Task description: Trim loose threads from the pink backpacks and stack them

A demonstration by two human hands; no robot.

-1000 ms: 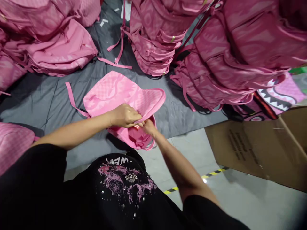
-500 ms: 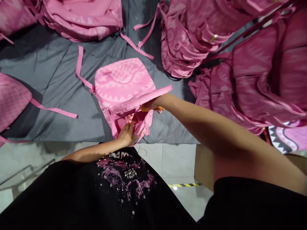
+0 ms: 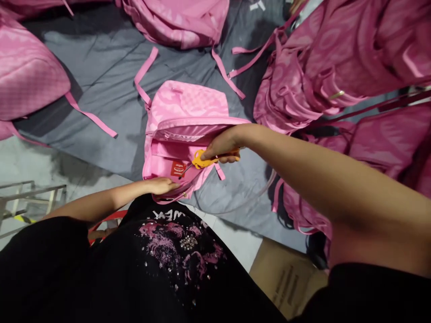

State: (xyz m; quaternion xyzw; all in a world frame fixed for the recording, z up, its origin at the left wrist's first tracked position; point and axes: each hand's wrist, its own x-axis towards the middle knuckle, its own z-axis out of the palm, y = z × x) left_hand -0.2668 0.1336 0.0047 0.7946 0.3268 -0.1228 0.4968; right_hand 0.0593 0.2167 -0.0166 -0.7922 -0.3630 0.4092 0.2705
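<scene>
A small pink backpack (image 3: 205, 101) with a wavy, toothed print lies on the grey cloth with its main compartment unzipped. Inside the opening a red label (image 3: 177, 168) shows on the lining. My left hand (image 3: 162, 185) is closed on the near edge of the opening, fingertips partly hidden. My right hand (image 3: 224, 146) grips a yellow-orange air blow gun (image 3: 201, 160) under the raised flap. Its thin nozzle with a dark tip points down into the compartment, near the label.
Pink backpacks stand at the back (image 3: 182, 27), the left (image 3: 30, 76) and the right (image 3: 316, 80). A thin hose (image 3: 249, 202) curves over the grey cloth (image 3: 107, 94). Below are a cardboard box (image 3: 286, 278) and a metal frame (image 3: 33, 197).
The view has shifted and turned. The backpack's opening gapes wider, showing the red label. More of the blow gun is visible at the opening, and my left hand has drawn back to the near edge.
</scene>
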